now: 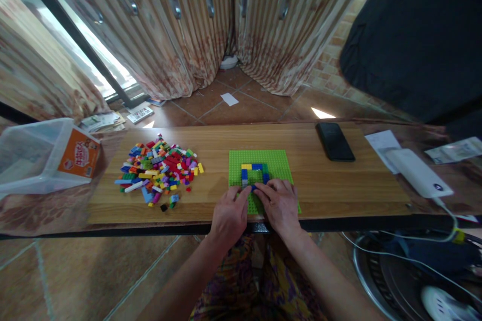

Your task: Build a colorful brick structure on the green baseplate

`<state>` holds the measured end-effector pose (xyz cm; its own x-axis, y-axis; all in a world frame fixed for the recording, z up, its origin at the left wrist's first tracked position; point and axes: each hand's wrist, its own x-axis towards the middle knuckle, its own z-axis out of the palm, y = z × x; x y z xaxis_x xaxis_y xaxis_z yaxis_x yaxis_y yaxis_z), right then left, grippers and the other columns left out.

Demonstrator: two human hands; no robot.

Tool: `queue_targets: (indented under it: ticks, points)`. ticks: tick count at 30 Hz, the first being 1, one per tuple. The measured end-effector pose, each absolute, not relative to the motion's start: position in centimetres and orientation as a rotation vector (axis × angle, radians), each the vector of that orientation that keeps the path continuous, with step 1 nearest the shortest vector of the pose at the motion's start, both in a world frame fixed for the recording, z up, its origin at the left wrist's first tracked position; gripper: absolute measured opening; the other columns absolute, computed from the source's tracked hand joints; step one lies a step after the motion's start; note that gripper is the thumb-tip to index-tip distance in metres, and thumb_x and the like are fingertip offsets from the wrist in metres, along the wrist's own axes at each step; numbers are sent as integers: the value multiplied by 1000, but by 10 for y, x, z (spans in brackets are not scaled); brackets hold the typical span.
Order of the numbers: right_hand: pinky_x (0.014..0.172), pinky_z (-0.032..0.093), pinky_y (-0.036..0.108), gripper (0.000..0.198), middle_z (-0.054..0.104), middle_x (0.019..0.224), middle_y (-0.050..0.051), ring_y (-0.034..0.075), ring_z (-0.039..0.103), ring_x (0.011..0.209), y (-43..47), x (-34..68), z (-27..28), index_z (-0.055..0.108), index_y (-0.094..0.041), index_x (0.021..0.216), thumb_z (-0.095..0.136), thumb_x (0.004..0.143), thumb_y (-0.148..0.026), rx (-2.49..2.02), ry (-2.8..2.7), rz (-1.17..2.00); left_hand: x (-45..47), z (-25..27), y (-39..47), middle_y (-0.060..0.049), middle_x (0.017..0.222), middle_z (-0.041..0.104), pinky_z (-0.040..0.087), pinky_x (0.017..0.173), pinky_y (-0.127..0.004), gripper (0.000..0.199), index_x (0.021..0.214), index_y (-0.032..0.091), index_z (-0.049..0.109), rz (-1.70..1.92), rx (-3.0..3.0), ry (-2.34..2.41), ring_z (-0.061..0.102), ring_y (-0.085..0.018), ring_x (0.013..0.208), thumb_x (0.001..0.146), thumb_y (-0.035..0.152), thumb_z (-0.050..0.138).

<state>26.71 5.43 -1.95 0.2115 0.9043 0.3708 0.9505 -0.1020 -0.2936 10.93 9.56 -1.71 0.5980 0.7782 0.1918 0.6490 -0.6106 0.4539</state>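
Head view. Left hand (230, 210) and right hand (278, 204) meet over the near part of a green baseplate (278, 158), which lies on the wooden tabletop (339, 185) close to its front edge. Grip: fingertips of both hands closed on a small blue brick (253, 188), held between them at the near side of a rectangular brick outline (257, 166). Fingers cover much of that side; cannot tell whether the brick is seated on the studs.

Hazards, as judged: brick off line with the studs, pushed down unevenly, could tilt or pop loose. Side pressure might shift neighbouring bricks in the outline. Plate appears unfastened; a hard shove could slide it toward the edge.

To the left, a loose brick pile (161, 165); a black brick (163, 207) sits near the front edge, where a stray sleeve or forearm could sweep it off.
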Motion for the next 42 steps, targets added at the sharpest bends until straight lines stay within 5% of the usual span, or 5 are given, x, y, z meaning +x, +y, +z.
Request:
queue_targets:
  ticks: [26, 35, 42]
  points:
    - [73, 27, 35, 18, 63, 81, 4, 20, 49, 83, 69, 270, -8, 73, -26, 89, 57, 92, -33, -2043, -1902, -42, 124, -3, 92, -10, 105, 57, 53, 77, -34, 39, 130, 16, 50, 112, 2727, 1303, 58, -22, 95, 92, 12, 40]
    - [78, 41, 36, 31, 70, 87, 7, 21, 59, 83, 54, 285, -14, 68, -21, 111, 48, 94, -38, -1853, -1557, -17, 115, 3, 91, -13, 118, 56, 50, 86, -40, 51, 135, 21, 47, 188, 2726, 1312, 55, -25, 104, 86, 9, 43]
    - [79, 49, 38, 32, 71, 89, 10, 22, 65, 82, 8, 316, -23, 71, -18, 93, 45, 91, -36, -1874, -1315, 110, 123, 7, 80, -17, 138, 48, 43, 98, -47, 48, 136, 15, 47, 297, 2766, 1332, 49, -30, 120, 88, 14, 43]
